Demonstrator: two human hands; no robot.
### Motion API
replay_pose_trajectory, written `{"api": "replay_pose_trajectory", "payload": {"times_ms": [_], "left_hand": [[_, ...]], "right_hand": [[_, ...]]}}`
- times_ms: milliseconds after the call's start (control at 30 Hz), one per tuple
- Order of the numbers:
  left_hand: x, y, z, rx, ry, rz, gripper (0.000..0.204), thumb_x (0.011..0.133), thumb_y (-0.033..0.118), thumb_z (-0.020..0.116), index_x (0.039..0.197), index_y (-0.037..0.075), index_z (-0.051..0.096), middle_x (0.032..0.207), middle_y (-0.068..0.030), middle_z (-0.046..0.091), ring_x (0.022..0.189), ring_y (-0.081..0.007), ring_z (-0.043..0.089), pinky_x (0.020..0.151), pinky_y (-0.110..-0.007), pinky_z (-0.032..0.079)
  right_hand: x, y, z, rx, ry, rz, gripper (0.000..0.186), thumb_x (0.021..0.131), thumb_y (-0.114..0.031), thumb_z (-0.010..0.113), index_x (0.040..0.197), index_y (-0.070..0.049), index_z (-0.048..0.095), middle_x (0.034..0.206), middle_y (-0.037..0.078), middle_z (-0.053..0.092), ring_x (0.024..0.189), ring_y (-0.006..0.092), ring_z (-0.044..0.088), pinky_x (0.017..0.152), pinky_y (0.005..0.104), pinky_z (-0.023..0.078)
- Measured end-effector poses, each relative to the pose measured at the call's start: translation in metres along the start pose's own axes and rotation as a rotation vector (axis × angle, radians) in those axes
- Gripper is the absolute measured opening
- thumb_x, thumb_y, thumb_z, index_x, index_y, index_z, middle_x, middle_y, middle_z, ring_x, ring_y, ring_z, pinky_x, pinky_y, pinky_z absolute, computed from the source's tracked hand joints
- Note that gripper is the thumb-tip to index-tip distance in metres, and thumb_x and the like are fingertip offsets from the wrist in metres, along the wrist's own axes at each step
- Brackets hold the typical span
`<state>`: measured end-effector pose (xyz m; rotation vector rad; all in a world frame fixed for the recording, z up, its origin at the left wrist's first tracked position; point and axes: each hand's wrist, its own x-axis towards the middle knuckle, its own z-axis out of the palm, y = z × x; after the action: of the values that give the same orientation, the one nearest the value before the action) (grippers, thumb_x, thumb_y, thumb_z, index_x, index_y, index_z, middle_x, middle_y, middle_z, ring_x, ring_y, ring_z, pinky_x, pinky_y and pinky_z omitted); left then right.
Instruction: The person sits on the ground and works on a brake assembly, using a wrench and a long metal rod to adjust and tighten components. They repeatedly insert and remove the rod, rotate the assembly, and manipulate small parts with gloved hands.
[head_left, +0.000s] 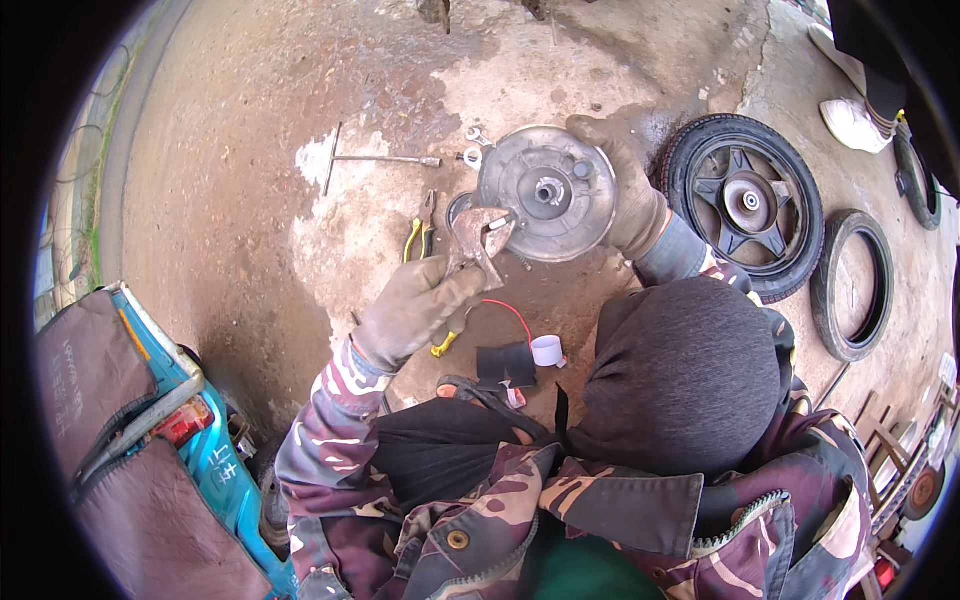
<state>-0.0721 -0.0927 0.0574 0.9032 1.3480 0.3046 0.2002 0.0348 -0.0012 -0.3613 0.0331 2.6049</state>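
Observation:
In my gloved right hand (632,188) is a round grey metal brake plate (520,165), gripped by its right edge and held above the ground. My gloved left hand (415,308) is closed round a rusty adjustable wrench (475,238). The wrench's jaws are at the plate's lower left edge, next to a small pale metal piece (498,222); whether they clamp it I cannot tell. Pliers with yellow and black handles (420,225) lie just left of the wrench. A T-handle wrench (385,159) and a small spanner (475,140) rest farther off on the ground.
A spoked motorcycle wheel with its tyre (745,190) lies to the right, beside a loose tyre (832,300). Near my foot are a white cup (547,350) and a black piece (503,366). A turquoise motorcycle (225,460) stands at left. Another person's shoe (855,125) shows at upper right.

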Motion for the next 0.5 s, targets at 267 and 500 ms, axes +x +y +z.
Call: {"api": "replay_pose_trajectory", "payload": {"times_ms": [267,500], "left_hand": [[0.014,-0.021,0.025,-0.172,0.061,0.041,0.055,0.102,0.058,0.069,0.102,0.003,0.070,0.070,-0.0017,0.063,0.053,-0.0085,0.056,0.046,-0.024,0.041],[0.018,-0.026,0.046,-0.299,0.090,0.075,0.047,0.106,0.049,0.068,0.110,0.002,0.069,0.071,-0.0009,0.062,0.050,-0.0077,0.053,0.045,-0.022,0.040]], "right_hand": [[0.004,0.010,0.007,-0.065,0.078,-0.156,0.058,0.100,-0.044,0.063,0.133,0.004,0.067,0.127,0.023,0.074,0.113,0.0352,0.074,0.105,0.0536,0.059],[-0.003,0.005,0.010,-0.177,0.012,-0.148,0.057,0.099,-0.044,0.064,0.132,0.003,0.068,0.126,0.022,0.074,0.112,0.0334,0.074,0.104,0.0501,0.060]]}}
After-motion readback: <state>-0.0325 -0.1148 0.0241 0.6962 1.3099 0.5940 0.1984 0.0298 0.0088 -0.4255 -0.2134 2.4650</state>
